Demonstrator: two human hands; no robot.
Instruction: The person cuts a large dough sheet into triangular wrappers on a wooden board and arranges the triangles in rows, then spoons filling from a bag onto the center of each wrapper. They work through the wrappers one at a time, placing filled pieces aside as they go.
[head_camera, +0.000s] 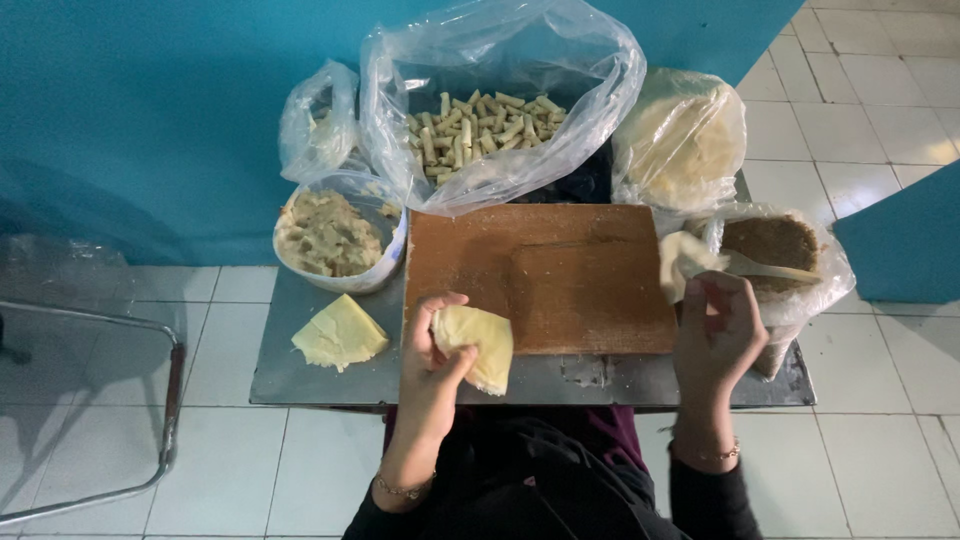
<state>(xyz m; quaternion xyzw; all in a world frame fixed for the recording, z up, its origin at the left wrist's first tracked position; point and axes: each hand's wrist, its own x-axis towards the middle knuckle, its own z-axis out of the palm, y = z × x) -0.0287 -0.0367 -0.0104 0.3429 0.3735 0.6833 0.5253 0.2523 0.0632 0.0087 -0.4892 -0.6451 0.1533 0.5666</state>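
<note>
My left hand (432, 352) holds a pale yellow dough wrapper (478, 343), folded into a cone shape, above the near edge of a brown wooden board (545, 270). My right hand (718, 330) grips the handle of a spoon (770, 268) that reaches into a bag of brown filling (772, 240) at the right. A piece of pale dough (682, 262) lies just beside that hand. Both hands are over a small grey metal table (320, 378).
A folded stack of yellow wrappers (340, 333) lies at the table's left. Behind it stands a plastic tub of pale mash (330, 237). A big clear bag of rolled sticks (485, 125) and a bag of round wrappers (682, 140) sit at the back. A metal chair frame (170, 400) stands left.
</note>
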